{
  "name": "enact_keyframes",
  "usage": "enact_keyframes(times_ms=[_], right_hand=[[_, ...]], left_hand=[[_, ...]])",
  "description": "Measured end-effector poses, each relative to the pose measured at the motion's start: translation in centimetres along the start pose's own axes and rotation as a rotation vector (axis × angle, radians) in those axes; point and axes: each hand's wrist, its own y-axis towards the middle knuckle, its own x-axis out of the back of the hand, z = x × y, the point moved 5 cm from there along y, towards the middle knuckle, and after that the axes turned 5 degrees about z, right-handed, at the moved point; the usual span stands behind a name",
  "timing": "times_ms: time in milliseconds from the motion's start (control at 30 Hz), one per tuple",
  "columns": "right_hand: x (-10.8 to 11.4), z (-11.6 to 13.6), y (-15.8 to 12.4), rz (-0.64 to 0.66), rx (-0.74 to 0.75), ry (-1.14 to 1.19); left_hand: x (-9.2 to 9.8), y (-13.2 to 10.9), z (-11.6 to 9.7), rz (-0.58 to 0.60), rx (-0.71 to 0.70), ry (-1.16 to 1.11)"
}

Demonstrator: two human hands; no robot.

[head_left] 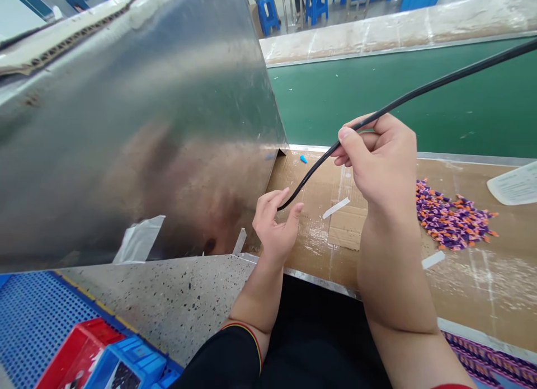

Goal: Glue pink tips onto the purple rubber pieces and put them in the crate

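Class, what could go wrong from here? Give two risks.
The left hand's thumb and fingers are apart near the black cable, so the cable might slip away there.

The right forearm appears close beside the pile of small purple-and-orange pieces; a sideways jerk could scatter them.

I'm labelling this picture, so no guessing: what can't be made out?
In the head view:
- Black cable: upper end cut off by the right edge; lower end hidden at the left hand.
- White item: cut off by the right edge; its marks too blurred to read.
- Purple-and-orange pieces: too small and heaped to count.
- Red bin: cut off by the bottom edge.
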Motion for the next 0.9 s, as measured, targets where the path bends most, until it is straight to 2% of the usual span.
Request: enact_keyframes(times_ms=[167, 300, 467, 600, 800, 900], right_hand=[[0.2, 0.5, -0.1, -0.028, -0.018, 0.007], [0.3, 0.7, -0.1, -0.03, -0.045, 0.018], [0.3, 1.0, -0.1, -0.032, -0.056, 0.036], [0.3, 0.6, 0.0, -0.035, -0.045, 0.037], [1.4, -0.3, 0.3, -0.049, -0.033, -0.053], [2.5, -1.2, 0.6, -0.015, -0.051, -0.149]], left_hand=[[0.3, -1.0, 0.4, 0.019, -0.019, 0.12], [0.7, -1.3, 0.7, -0.001, -0.013, 0.122], [1.8, -1.1, -0.7, -0.135, -0.2, -0.003], [1.3, -1.5, -1.9, -0.025, -0.318, -0.034], [0.3, -2.5, -2.1, 0.116, -0.46, 0.071], [0.6, -2.0, -2.7, 0.164, -0.439, 0.057]])
